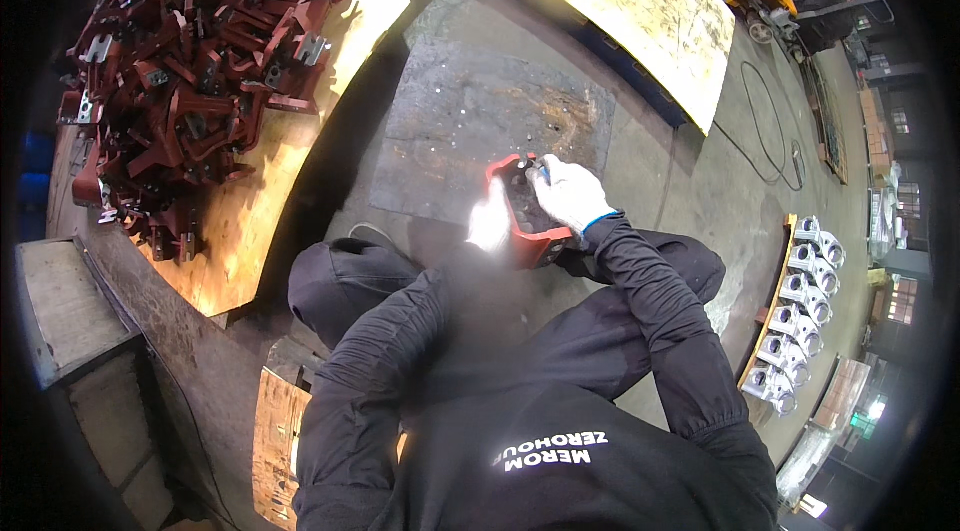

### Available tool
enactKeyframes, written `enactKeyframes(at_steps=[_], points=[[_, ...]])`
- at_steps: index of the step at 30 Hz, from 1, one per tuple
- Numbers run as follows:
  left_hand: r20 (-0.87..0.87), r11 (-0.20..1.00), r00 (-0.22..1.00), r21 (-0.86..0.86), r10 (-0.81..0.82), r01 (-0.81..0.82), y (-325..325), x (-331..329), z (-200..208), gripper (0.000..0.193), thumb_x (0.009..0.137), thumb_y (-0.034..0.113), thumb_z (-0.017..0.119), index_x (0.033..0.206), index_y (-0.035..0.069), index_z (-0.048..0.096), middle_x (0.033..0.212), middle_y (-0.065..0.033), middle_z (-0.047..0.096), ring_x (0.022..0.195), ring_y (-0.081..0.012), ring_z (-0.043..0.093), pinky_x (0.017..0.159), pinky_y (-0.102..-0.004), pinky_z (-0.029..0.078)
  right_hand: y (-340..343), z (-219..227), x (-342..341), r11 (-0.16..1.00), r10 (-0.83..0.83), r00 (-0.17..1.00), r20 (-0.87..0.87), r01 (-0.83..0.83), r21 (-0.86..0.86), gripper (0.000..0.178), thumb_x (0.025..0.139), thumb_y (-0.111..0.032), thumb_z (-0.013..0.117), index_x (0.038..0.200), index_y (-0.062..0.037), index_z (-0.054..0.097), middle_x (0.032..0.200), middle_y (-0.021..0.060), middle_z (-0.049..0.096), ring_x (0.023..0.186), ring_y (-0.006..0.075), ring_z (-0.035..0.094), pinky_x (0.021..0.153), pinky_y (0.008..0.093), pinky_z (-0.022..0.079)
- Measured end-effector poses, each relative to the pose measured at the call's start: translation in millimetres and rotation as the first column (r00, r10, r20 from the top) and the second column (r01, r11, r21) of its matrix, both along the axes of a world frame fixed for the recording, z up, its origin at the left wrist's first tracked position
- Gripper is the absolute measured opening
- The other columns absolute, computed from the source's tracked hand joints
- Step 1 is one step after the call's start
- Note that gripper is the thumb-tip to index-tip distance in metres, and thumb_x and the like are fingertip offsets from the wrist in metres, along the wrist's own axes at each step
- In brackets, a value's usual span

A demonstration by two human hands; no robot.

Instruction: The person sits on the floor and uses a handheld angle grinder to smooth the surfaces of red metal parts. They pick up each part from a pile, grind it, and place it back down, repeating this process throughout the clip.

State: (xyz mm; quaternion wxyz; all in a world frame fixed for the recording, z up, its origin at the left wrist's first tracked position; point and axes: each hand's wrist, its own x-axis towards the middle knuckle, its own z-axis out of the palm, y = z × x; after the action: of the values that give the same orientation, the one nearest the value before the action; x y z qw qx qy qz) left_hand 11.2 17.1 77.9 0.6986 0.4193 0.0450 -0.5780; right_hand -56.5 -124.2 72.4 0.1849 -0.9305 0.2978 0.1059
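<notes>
Between my knees is a red open-topped box [540, 253] with a dark inside, tilted slightly. My left hand [489, 219], in a white glove, grips the box's left wall; glare washes out its fingers. From the right, my right hand [572, 193], in a white glove with a blue cuff, reaches over the far part of the opening. Its fingers are bent together at the rim around something small and dark that I cannot make out. Small dark pieces seem to lie inside the box, too dim to name.
A large heap of red metal brackets [200, 81] covers a wooden board [240, 251] at left. A dark metal sheet [430, 131] lies on the floor ahead. Beyond stands a wood-topped platform [630, 1]. At right, several silver metal castings [795, 301] line a wooden pallet. A cable [765, 146] loops on the floor.
</notes>
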Motion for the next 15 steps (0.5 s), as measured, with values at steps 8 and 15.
enactKeyframes(at_steps=[8, 15], points=[[0.000, 0.998, 1.000, 0.069, 0.003, -0.003, -0.1, -1.2, 1.5, 0.057, 0.098, 0.049, 0.038, 0.129, 0.002, 0.050, 0.115, -0.0113, 0.061, 0.101, -0.0231, 0.063, 0.085, -0.0387, 0.052, 0.9, 0.8, 2.5, 0.999, -0.004, 0.998, -0.061, 0.001, -0.051, 0.039, 0.095, -0.037, 0.042, 0.100, -0.0021, 0.060, 0.083, 0.0222, 0.067, 0.080, 0.0385, 0.066, 0.074, 0.0478, 0.051], [0.107, 0.952, 0.994, 0.304, 0.009, -0.041, -0.5, -2.9, 3.4, 0.060, 0.101, 0.051, 0.033, 0.126, 0.000, 0.054, 0.110, -0.0109, 0.064, 0.095, -0.0227, 0.066, 0.081, -0.0369, 0.055, -0.2, -13.5, 0.6, 1.000, -0.023, 0.989, -0.149, 0.020, -0.022, 0.044, 0.097, -0.041, 0.040, 0.102, 0.0007, 0.055, 0.086, 0.0260, 0.066, 0.086, 0.0415, 0.065, 0.077, 0.0496, 0.050]])
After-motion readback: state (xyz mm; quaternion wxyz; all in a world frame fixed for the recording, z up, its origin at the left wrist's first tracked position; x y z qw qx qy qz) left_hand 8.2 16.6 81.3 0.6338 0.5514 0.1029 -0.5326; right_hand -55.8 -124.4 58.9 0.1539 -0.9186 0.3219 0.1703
